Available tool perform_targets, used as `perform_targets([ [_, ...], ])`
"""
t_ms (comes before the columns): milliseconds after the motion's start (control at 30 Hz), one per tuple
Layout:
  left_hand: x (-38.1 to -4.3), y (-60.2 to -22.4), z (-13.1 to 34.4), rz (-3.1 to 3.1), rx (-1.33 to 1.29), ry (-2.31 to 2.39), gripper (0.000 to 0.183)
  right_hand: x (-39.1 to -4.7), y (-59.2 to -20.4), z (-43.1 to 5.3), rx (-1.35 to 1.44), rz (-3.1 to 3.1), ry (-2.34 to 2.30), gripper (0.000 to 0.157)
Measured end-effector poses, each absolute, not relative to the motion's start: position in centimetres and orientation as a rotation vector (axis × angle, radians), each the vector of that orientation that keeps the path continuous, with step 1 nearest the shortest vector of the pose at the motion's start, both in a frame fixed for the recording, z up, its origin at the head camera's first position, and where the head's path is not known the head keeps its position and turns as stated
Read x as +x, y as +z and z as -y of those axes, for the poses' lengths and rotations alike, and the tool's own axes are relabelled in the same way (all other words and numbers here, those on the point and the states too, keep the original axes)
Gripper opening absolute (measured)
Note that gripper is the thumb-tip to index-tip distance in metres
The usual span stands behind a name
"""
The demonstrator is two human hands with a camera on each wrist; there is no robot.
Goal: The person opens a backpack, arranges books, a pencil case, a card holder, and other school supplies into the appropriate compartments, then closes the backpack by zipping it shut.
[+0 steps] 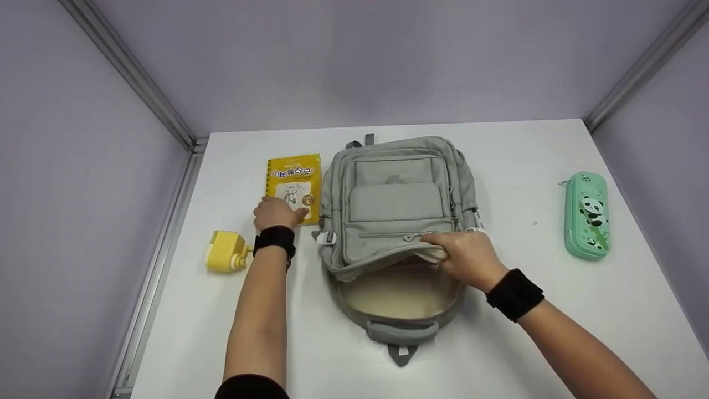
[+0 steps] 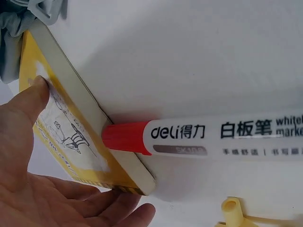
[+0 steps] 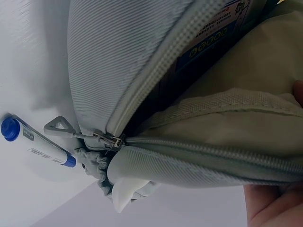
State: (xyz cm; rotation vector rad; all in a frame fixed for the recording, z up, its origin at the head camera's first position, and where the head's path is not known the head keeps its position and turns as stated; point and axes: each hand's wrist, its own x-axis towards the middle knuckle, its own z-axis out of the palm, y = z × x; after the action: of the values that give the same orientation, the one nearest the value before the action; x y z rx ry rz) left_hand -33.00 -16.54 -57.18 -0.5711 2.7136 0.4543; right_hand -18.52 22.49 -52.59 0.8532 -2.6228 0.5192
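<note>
On the left of the table my left hand [image 1: 277, 213] grips a yellow spiral-edged book [image 1: 293, 172] by its lower part. In the left wrist view the thumb lies on the cover and the fingers curl round the edge. A red-capped whiteboard marker [image 2: 189, 137] crosses in front of the book there. My right hand [image 1: 471, 257] pinches the front flap of a grey backpack [image 1: 396, 199] and lifts it. The bag lies on its back with its zipped mouth gaping, the cream lining [image 1: 399, 293] in view. Inside, the right wrist view shows a blue printed item [image 3: 203, 45], partly hidden.
Left of the left wrist stands a yellow boxy object [image 1: 226, 251] with a crank-like arm. A green panda pencil case [image 1: 588, 216] lies at the far right. Beside the bag is a blue-capped marker [image 3: 38, 142]. Walls enclose the white table's back and sides.
</note>
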Motion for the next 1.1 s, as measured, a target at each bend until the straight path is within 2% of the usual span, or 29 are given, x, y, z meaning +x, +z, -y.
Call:
perform_targets([
  [167, -33.1, -57.0, 17.0, -2.696, -0.616, 0.51, 0.117, -18.4, -52.5, -22.3, 0.849, 2.637, 0.536, 0.04],
  [300, -33.1, -56.4, 17.4, -2.674, -0.664, 0.647, 0.112, -18.3, -52.4, -22.1, 0.853, 2.642, 0.541, 0.043],
  [533, -33.2, -55.8, 18.4, -2.611, -0.718, 0.819, 0.082, -18.3, -52.5, -22.0, 0.868, 2.631, 0.533, 0.048],
  [667, -33.6, -55.8, 19.1, -2.595, -0.719, 0.888, 0.056, -18.3, -52.5, -22.0, 0.88, 2.613, 0.538, 0.04],
  [767, -33.8, -55.4, 19.5, -2.606, -0.695, 0.933, 0.046, -18.3, -52.6, -22.0, 0.883, 2.6, 0.535, 0.033],
  [1100, -34.2, -53.4, 19.5, -2.382, -0.671, 1.504, 0.058, -18.4, -52.3, -22.4, 0.873, 2.619, 0.519, 0.033],
])
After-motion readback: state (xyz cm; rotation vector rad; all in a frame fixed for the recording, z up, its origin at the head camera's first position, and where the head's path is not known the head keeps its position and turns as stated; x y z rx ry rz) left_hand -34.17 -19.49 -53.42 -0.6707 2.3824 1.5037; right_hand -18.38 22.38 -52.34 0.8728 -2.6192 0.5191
